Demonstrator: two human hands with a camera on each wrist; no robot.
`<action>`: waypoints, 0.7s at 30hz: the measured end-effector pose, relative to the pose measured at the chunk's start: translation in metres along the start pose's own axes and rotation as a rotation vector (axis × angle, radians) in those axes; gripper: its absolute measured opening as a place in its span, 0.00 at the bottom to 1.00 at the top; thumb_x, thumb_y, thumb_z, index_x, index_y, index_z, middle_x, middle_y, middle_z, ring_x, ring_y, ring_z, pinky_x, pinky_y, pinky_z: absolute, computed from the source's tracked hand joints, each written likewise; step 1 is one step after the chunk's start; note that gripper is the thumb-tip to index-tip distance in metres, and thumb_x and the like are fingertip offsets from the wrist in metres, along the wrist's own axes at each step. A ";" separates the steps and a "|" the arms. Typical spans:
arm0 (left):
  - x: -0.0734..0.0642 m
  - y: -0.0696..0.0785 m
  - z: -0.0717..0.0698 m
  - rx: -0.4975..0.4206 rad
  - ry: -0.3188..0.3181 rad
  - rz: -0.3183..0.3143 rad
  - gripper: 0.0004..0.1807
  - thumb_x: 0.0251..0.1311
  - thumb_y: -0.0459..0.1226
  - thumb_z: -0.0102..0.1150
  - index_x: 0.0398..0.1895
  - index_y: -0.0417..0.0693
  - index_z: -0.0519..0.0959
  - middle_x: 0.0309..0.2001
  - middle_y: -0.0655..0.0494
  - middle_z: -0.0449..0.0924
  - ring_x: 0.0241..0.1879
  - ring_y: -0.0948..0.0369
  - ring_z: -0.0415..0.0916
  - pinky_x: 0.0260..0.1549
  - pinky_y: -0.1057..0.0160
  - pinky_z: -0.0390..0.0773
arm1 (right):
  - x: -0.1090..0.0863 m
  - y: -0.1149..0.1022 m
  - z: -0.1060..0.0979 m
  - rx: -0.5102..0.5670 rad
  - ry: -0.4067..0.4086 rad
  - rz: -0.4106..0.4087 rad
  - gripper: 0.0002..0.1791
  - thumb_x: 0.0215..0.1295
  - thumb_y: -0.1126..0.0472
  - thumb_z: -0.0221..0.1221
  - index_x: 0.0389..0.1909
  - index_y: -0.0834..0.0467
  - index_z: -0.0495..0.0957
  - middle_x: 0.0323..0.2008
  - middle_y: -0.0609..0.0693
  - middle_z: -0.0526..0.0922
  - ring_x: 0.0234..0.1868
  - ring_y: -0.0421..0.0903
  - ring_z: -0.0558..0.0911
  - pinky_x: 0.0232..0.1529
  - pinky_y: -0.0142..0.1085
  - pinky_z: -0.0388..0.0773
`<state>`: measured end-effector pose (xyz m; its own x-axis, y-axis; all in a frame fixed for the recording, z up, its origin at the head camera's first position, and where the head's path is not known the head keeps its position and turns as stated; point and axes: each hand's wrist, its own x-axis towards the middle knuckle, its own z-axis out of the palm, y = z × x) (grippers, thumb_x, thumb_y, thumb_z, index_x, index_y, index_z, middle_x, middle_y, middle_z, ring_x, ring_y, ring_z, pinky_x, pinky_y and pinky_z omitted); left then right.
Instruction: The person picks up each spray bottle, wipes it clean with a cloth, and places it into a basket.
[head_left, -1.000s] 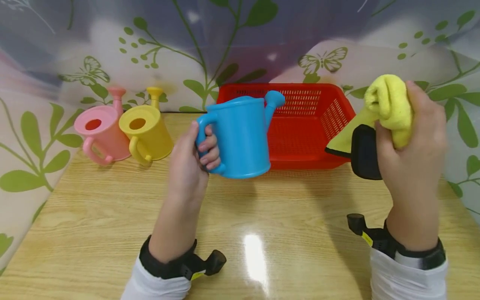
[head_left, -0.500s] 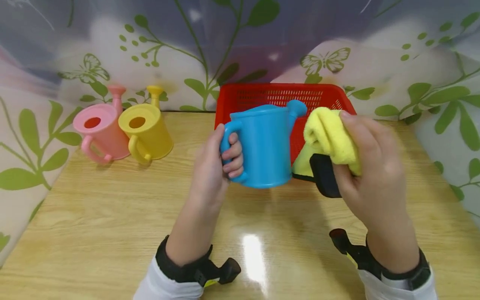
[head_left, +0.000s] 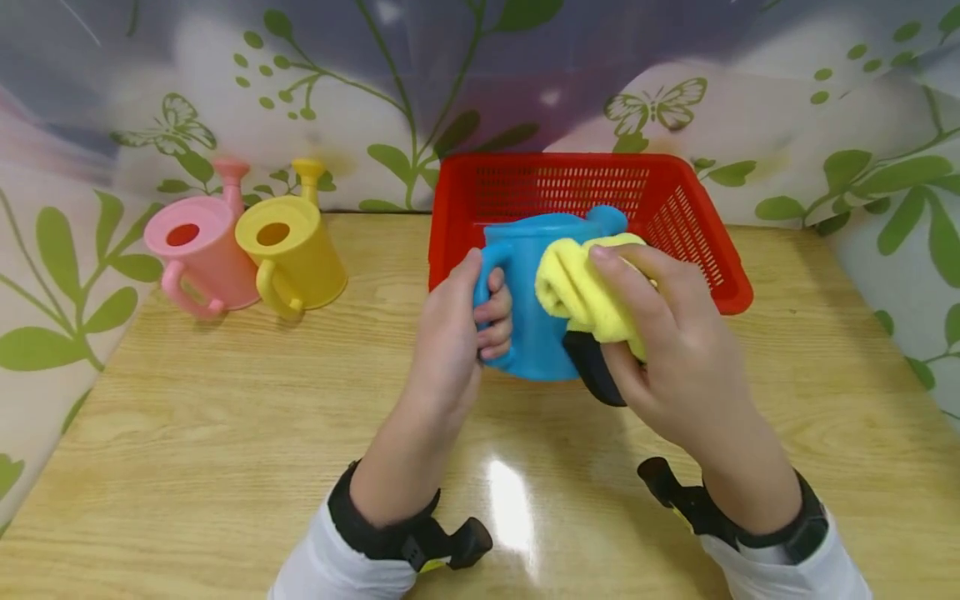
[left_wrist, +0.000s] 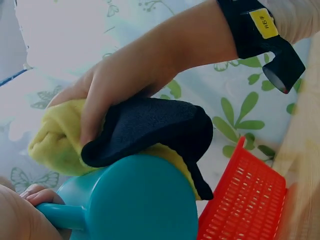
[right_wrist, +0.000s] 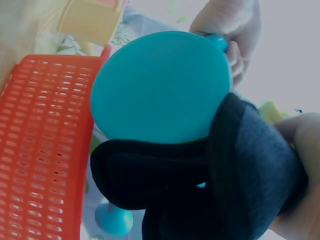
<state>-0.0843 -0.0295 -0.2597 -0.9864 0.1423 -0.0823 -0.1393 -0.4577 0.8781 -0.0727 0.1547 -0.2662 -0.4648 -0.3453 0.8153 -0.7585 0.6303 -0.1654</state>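
We see the left hand (head_left: pixel 456 323) with its fingers (head_left: pixel 492 314) curled round the handle of the blue watering can (head_left: pixel 534 292), whose body lies just right of them. Our right hand (head_left: pixel 675 354) has its fingers clasping a yellow cloth (head_left: pixel 581 287), which touches the can's side directly ahead of them. Beyond both hands' fingers sits the red basket (head_left: pixel 708 237), on the tabletop (head_left: pixel 285 417).

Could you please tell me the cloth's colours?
The cloth is yellow and black, which shows best in the left wrist view.
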 end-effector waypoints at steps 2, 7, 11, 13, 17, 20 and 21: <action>0.001 -0.001 0.002 0.015 0.011 -0.020 0.19 0.75 0.46 0.36 0.25 0.48 0.63 0.14 0.61 0.53 0.11 0.66 0.49 0.14 0.72 0.53 | 0.000 0.001 0.003 -0.021 -0.017 -0.016 0.24 0.58 0.66 0.50 0.58 0.57 0.71 0.52 0.65 0.74 0.47 0.62 0.74 0.47 0.47 0.75; 0.002 -0.005 0.004 0.025 0.016 -0.035 0.19 0.75 0.46 0.37 0.25 0.48 0.63 0.14 0.61 0.53 0.11 0.66 0.48 0.13 0.72 0.52 | 0.002 0.002 0.012 -0.056 0.027 -0.063 0.19 0.70 0.52 0.51 0.56 0.56 0.71 0.49 0.65 0.73 0.44 0.63 0.71 0.41 0.52 0.70; 0.002 -0.005 0.006 0.013 0.016 -0.041 0.18 0.74 0.47 0.38 0.26 0.48 0.64 0.15 0.61 0.52 0.11 0.66 0.48 0.13 0.72 0.51 | 0.004 0.004 0.016 -0.014 0.065 -0.049 0.22 0.68 0.44 0.55 0.54 0.55 0.74 0.47 0.64 0.74 0.51 0.63 0.72 0.54 0.52 0.69; 0.001 -0.006 0.007 0.017 0.018 -0.041 0.18 0.74 0.46 0.38 0.26 0.48 0.64 0.15 0.61 0.52 0.11 0.66 0.48 0.13 0.72 0.51 | 0.004 0.006 0.017 0.007 0.054 -0.028 0.19 0.67 0.49 0.58 0.53 0.54 0.75 0.48 0.64 0.74 0.53 0.63 0.73 0.59 0.52 0.70; 0.001 -0.007 0.007 0.047 0.018 -0.025 0.18 0.74 0.46 0.38 0.27 0.48 0.64 0.15 0.61 0.53 0.12 0.65 0.48 0.14 0.72 0.52 | 0.003 0.010 0.016 -0.019 -0.002 0.011 0.21 0.59 0.64 0.65 0.54 0.51 0.76 0.51 0.64 0.74 0.52 0.62 0.75 0.52 0.53 0.75; 0.000 -0.008 0.006 0.064 0.013 -0.009 0.17 0.75 0.46 0.38 0.28 0.48 0.64 0.16 0.60 0.53 0.12 0.65 0.49 0.14 0.72 0.53 | 0.002 0.013 0.016 -0.064 -0.015 0.010 0.27 0.52 0.71 0.67 0.54 0.50 0.77 0.50 0.64 0.76 0.49 0.62 0.76 0.47 0.54 0.76; 0.000 -0.008 0.006 0.065 0.015 -0.006 0.17 0.75 0.46 0.38 0.28 0.48 0.64 0.16 0.60 0.53 0.12 0.65 0.49 0.15 0.72 0.53 | 0.002 0.014 0.016 -0.072 -0.017 0.004 0.27 0.51 0.71 0.67 0.54 0.50 0.77 0.49 0.64 0.77 0.47 0.62 0.77 0.46 0.54 0.76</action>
<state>-0.0830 -0.0203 -0.2636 -0.9868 0.1318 -0.0941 -0.1397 -0.3988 0.9063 -0.0908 0.1519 -0.2758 -0.4762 -0.3540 0.8049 -0.7219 0.6801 -0.1280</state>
